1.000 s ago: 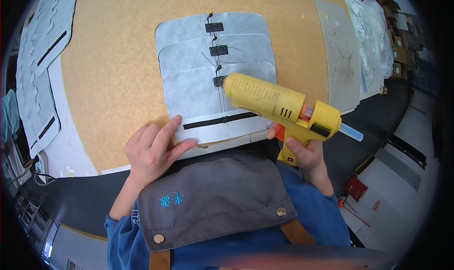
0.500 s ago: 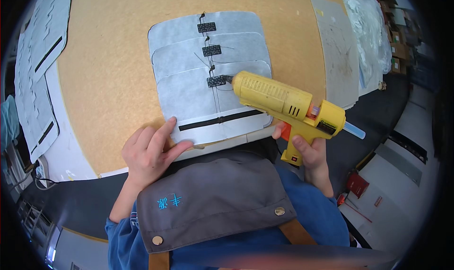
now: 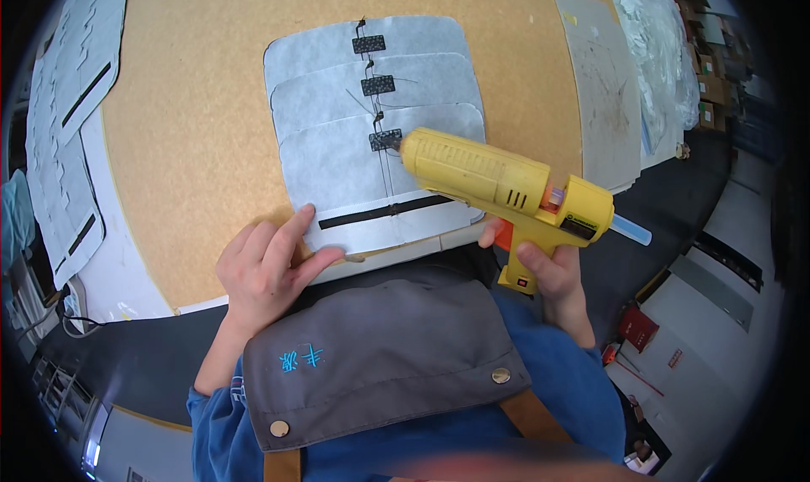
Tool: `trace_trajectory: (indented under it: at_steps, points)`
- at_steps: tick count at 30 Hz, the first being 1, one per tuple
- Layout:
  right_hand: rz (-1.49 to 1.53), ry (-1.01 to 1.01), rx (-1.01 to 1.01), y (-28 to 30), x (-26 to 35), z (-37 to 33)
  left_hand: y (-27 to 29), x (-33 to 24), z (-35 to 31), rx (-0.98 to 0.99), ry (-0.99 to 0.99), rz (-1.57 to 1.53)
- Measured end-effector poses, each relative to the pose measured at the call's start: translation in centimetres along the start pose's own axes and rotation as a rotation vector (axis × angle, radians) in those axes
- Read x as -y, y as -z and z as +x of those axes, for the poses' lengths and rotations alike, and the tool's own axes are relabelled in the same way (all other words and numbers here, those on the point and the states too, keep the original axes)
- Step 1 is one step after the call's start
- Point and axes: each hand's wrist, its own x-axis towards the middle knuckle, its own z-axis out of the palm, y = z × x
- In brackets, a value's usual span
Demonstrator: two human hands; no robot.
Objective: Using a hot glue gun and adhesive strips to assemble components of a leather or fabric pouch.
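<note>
My right hand (image 3: 544, 263) is wrapped round the handle of a yellow hot glue gun (image 3: 481, 170), a finger at its orange trigger. A translucent glue stick (image 3: 631, 230) sticks out of its rear. The dark nozzle tip meets the nearest of three black speckled patches (image 3: 386, 140); I cannot tell whether it touches. These patches sit in a column on overlapping pale fabric panels (image 3: 337, 170), with thin threads running down the middle. A black strip (image 3: 354, 217) crosses the near panel. My left hand (image 3: 268, 267) rests at the near left corner, index finger and thumb apart on the panel's edges.
More pale panels with black strips (image 3: 76, 111) lie at the far left. On the right of the tan board (image 3: 194, 145) are a grey sheet (image 3: 595, 86) and crumpled clear plastic (image 3: 658, 60). A dark table edge (image 3: 160, 355) borders the board in front of me.
The glue gun has shifted slightly left, its nozzle now over the middle-right of the nearest patch. The panels sit slightly farther up the view. My left hand stays at the corner.
</note>
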Motion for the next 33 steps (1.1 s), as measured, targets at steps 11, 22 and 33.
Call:
trace_trajectory:
  at_steps: [11,22,33]
  points:
    - [-0.016,-0.037,0.026,0.7,-0.3,-0.6,-0.1,0.0,-0.1,-0.003,0.019,-0.025]
    - [0.004,-0.004,-0.021,1.3,-0.3,-0.8,-0.1,-0.1,0.1,-0.010,0.003,-0.010]
    - [-0.040,0.003,-0.002,1.5,-0.7,-0.5,-0.2,-0.1,0.2,0.006,0.006,-0.008]
